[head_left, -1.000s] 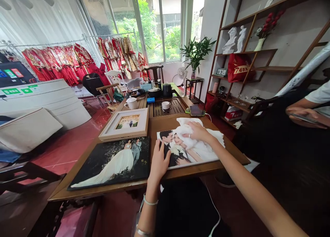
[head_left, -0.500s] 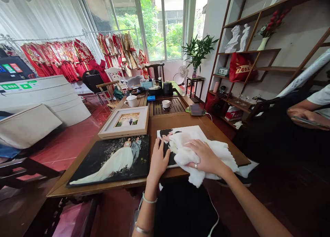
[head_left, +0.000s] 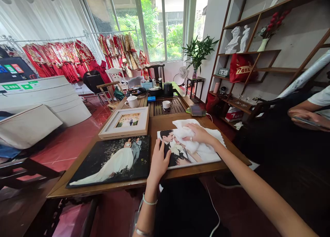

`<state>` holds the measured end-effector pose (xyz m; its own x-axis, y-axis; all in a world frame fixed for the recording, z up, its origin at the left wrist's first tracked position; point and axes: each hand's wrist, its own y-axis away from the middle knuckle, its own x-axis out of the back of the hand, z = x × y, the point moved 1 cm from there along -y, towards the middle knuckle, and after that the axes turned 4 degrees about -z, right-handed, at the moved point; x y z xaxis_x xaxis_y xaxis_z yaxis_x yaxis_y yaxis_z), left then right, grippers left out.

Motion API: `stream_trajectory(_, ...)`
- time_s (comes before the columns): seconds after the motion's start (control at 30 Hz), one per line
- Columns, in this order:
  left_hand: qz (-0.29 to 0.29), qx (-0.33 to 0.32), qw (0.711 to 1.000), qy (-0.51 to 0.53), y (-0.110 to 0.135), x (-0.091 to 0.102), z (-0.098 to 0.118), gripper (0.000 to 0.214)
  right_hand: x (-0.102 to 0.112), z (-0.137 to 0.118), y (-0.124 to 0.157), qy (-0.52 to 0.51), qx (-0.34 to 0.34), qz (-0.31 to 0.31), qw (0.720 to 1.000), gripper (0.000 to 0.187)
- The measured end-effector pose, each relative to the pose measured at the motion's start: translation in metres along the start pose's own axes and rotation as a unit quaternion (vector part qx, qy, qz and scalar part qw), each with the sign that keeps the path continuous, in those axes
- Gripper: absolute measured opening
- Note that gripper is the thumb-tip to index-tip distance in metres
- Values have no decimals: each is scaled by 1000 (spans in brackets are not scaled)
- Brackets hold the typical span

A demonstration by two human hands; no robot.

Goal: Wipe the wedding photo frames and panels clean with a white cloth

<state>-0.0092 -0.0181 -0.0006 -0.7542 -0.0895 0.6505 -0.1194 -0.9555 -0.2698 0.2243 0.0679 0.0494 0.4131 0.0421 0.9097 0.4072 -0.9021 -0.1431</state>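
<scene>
R hand (head_left: 198, 133) presses 1 cloth (head_left: 182, 125) on photo (head_left: 177, 158), 1 of 3.

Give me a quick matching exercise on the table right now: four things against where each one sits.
Things
1. white cloth
2. dark wedding print
3. framed photo
4. left hand

Places
A. flat on the wooden table, just beyond the dark print
B. resting on the near left corner of the light wedding print
C. bunched under the right hand
D. at the table's near left, along its front edge

Pairs: 1-C, 2-D, 3-A, 4-B
</scene>
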Motion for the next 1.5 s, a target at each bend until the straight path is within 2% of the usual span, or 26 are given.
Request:
stream_trajectory(0.13,8,-6,1000,10,0,-1,-3,57,-1,-3,-24,27,-42,5,999,66)
stream_trajectory(0.27,3,1,1000,-2,0,-1,-3,57,-7,-15,-20,43,-56,7,997,65)
stream_trajectory(0.37,-5,10,1000,-13,0,0,0,59,-13,-28,3,53,-8,-2,999,62)
stream_trajectory(0.53,-5,5,1000,-15,0,0,-1,58,-18,-50,59,24,92,-12,995,57)
stream_trajectory(0.63,6,-2,1000,-3,0,-2,-4,57,-11,-53,82,-8,127,-21,992,60)
stream_trajectory(0.7,10,-3,1000,-3,0,-3,-4,57,-5,-48,86,-25,147,-37,988,59)
stream_trajectory(0.83,4,-1,1000,-18,0,-2,-3,57,3,-26,67,-41,158,-64,984,57)
stream_trajectory(0.97,-8,3,1000,-20,1,0,0,58,0,-8,26,-15,107,-29,994,57)
stream_trajectory(1.1,-7,1,1000,-19,1,0,-1,58,-9,-12,-10,34,40,2,999,61)
stream_trajectory(1.2,-3,-4,1000,-16,1,-1,-2,57,-13,-25,-24,56,11,7,998,59)
stream_trajectory(1.33,-4,-5,1000,-21,1,-1,-2,56,-20,-48,-21,59,41,-8,997,61)
stream_trajectory(1.5,-11,-28,999,-12,2,1,0,54,-27,-67,12,13,129,-22,991,53)
